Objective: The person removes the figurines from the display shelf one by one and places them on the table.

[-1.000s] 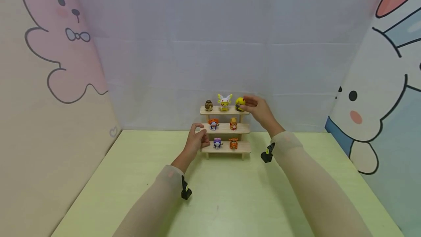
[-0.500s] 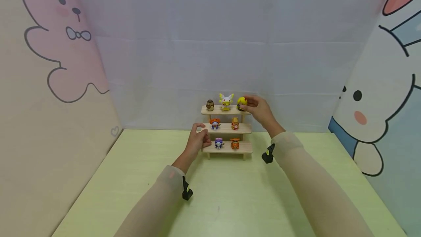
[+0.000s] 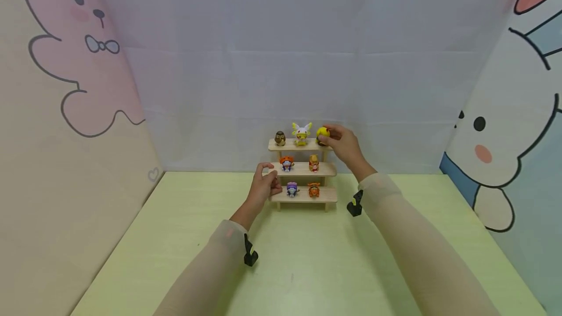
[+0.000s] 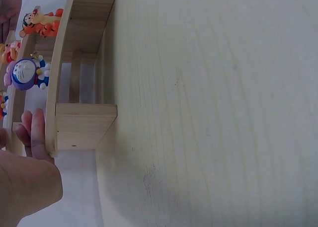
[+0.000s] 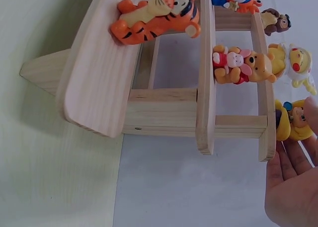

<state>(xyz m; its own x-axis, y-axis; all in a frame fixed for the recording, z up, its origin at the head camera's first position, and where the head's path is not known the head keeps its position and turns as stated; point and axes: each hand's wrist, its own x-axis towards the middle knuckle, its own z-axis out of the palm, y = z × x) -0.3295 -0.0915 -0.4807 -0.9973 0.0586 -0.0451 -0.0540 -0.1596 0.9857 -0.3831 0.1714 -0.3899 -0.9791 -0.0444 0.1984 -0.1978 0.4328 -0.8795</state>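
A three-tier wooden display stand point(image 3: 303, 194) bears several small cartoon figurines. At the right end of the top tier, my right hand point(image 3: 347, 148) pinches a yellow-haired figurine point(image 3: 323, 133); the right wrist view shows the fingers behind the figurine point(image 5: 293, 121) and the thumb near its head. My left hand point(image 3: 261, 187) is at the stand's left end, and its fingers point(image 4: 38, 132) rest against the bottom tier with nothing pinched between them. Beside the yellow-haired one stand a white-and-yellow eared figurine point(image 3: 301, 134) and a brown owl-like figurine point(image 3: 280, 138).
On the middle tier stand an orange-hooded blue figurine point(image 3: 287, 163) and a yellow bear figurine point(image 3: 313, 163). The bottom tier carries a purple-hooded figurine point(image 3: 291, 189) and an orange tiger figurine point(image 3: 313, 189). A pale table point(image 3: 290, 267) lies under the stand, with a white cloth backdrop point(image 3: 246, 87) behind.
My right thumb now overlaps the front of the yellow-haired figurine a little more, with the fingers closer to it. The left hand stays at the stand's end. The head view shifts slightly.
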